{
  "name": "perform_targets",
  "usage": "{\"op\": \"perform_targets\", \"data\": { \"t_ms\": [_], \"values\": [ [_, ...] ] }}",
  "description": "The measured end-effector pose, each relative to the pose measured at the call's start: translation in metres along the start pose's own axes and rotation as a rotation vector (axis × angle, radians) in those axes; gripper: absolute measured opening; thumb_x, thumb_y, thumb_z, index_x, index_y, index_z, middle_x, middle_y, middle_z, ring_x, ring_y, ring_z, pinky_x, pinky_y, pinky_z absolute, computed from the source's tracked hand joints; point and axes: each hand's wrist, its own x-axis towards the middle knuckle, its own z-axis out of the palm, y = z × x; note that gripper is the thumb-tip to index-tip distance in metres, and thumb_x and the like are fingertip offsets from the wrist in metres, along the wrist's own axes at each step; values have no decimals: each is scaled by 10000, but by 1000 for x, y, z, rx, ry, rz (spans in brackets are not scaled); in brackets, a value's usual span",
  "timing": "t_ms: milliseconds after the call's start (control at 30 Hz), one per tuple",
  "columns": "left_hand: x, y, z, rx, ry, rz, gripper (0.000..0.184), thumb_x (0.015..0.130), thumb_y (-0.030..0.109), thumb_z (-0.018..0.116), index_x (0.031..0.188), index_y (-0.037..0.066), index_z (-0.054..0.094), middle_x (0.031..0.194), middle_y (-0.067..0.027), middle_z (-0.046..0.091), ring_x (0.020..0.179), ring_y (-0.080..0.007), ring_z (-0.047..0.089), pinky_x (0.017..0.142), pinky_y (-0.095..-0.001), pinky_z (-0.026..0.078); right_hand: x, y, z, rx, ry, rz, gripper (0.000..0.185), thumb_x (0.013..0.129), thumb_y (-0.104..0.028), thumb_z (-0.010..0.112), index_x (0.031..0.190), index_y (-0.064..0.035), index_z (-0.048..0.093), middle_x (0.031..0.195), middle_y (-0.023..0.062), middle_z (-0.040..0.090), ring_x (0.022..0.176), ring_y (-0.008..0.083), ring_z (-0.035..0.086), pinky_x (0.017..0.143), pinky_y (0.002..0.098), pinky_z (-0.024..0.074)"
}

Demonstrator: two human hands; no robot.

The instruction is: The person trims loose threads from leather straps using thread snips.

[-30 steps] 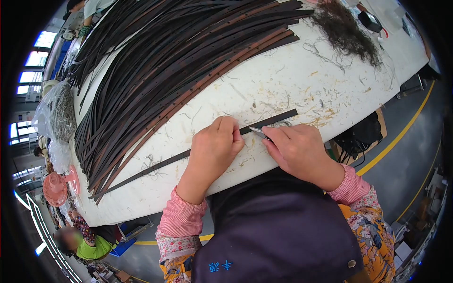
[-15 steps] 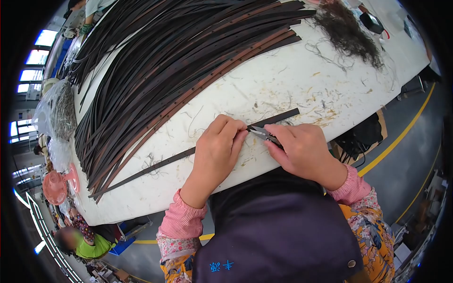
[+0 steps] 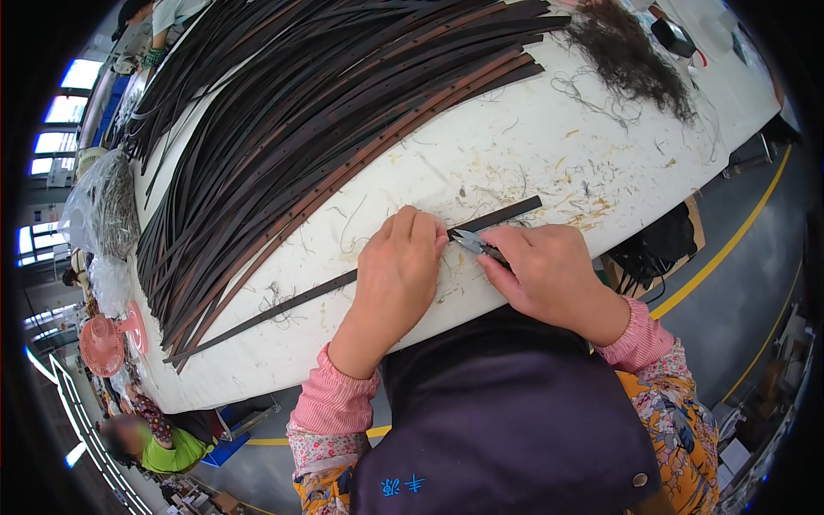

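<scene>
The fingers of my right hand (image 3: pixel 545 275) are gripping a small pair of snips (image 3: pixel 470 241), thumb and forefinger closing round the dark handles. The fingers of my left hand (image 3: pixel 397 270) are curling shut on the dark strip (image 3: pixel 508 211), their tips meeting just beside the blades; whether they are also pinching a thread there, I cannot tell. The points are standing a little apart and lying right at the strip's edge.

For a clean snip, I judge, I should be laying the blades nearly flat along the strip, so that the points are sparing its surface, and holding my left fingertips behind the cutting line. Small closings of the tips should be serving better than one hard squeeze.

The strip is running slantwise across the white table (image 3: pixel 232 382), passing under my left hand, its short end showing beyond the snips and its long tail reaching towards the far left corner. A wisp of loose threads (image 3: pixel 276 302) is lying against that tail. Farther out, the heap of strips (image 3: pixel 283 146) is spreading across the table, and a dark tangle of fibres (image 3: pixel 631 64) is sitting beyond its right end.
</scene>
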Motion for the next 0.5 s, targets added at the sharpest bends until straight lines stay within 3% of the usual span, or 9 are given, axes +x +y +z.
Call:
{"op": "perform_targets", "data": {
  "t_ms": [400, 500],
  "values": [
    [0, -1, 2, 59, -14, 47, 109, 936, 32, 681, 977, 26, 579, 927, -143, 589, 856, -365, 638, 699, -455, 518, -1, -1, 2, -20, -57, 37, 221, 889, -158, 788, 1051, -54, 680, 781, 95, 708, 612, 299, 679, 557, 398, 516],
    [0, -1, 3, 54, -14, 51, 110, 932, 26, 679, 976, 25, 579, 922, -144, 588, 855, -370, 636, 706, -456, 518, 0, -2, 3, -23, -2, 4, 191, 931, -201, 739, 917, -64, 607, 663, 90, 641, 553, 299, 640, 524, 407, 500]
  ]
}}
